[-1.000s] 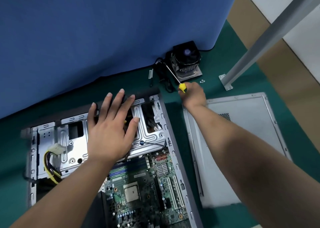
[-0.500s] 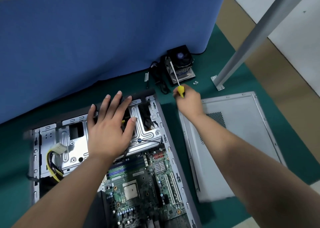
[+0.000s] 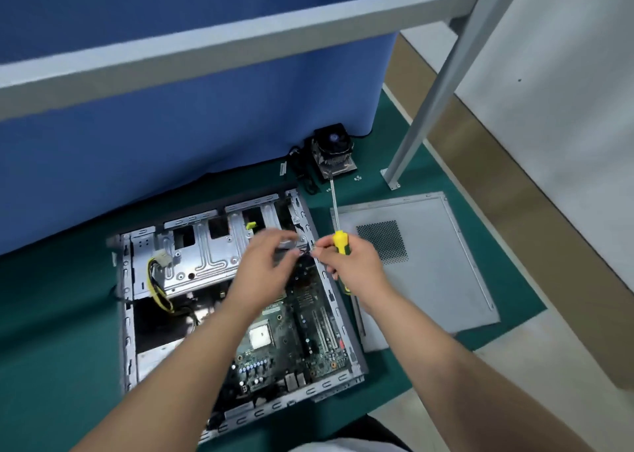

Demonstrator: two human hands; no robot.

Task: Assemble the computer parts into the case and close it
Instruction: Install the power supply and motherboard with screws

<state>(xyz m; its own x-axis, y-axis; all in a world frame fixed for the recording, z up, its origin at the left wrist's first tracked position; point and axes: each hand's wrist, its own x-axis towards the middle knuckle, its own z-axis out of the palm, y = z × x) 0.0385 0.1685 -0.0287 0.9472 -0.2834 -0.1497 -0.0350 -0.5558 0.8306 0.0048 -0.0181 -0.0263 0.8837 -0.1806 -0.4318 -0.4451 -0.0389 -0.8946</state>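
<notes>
- Over the case's [image 3: 219, 300] far right corner: right hand [image 3: 356, 263] wrapped round the yellow screwdriver [image 3: 338, 235], shaft pointing away toward the cooler fan [image 3: 332, 149], fingertips also pinching something small and dark, too blurred to name.
- Left hand [image 3: 266, 269] blurred, fingers curled toward that same small thing; cannot tell whether gripping.
- Risk: small part slipping from the pinch down onto the circuit board [image 3: 291, 331]; likely cause, one hand doing two jobs.
- Risk: screwdriver swinging and scraping board or cables.
- Case lying open on the green mat [image 3: 51, 314], near its middle; metal drive bracket at the far end, yellow cables [image 3: 154, 280] at the left.
- Side panel [image 3: 439, 280] flat just right of the case, not yet fitted; loose screws [image 3: 357, 177] near the mat's far edge.
</notes>
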